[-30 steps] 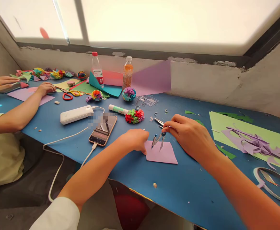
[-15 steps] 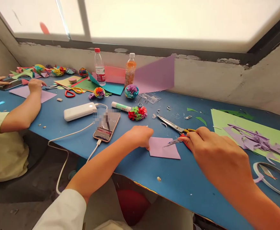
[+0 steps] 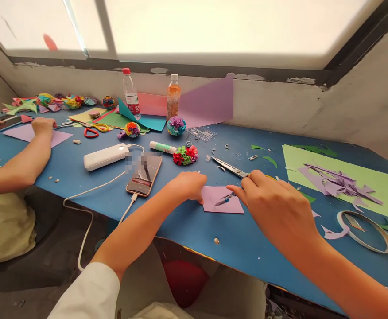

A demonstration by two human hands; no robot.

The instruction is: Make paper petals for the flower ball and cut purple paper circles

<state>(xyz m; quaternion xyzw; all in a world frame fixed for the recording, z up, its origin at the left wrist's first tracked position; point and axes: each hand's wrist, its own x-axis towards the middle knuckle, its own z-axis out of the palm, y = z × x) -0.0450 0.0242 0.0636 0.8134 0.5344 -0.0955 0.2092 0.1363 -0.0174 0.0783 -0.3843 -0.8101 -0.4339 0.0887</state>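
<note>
A small purple paper piece (image 3: 230, 203) lies flat on the blue table. My left hand (image 3: 192, 186) is closed at its left edge, thumb pressing the corner. Over the paper's right side, my right hand (image 3: 263, 192) pinches a small grey, blue-tipped tool (image 3: 223, 201), which looks like a compass, with its tip on or just above the sheet. Open-bladed scissors (image 3: 229, 168) lie just beyond, their handles partly hidden behind my right hand.
Phone (image 3: 144, 177), white power bank (image 3: 106, 156), glue stick (image 3: 162, 147) and paper flower balls (image 3: 176, 126) are at left and centre. Two bottles (image 3: 173, 99) stand behind. Purple scraps (image 3: 343, 184) on green paper and a tape ring (image 3: 366, 250) lie right. Another person's arm (image 3: 24, 164) rests far left.
My right hand has moved left with the small tool, which now sits lower and nearer the middle of the paper. The view has shifted slightly. My left hand stays on the paper's edge.
</note>
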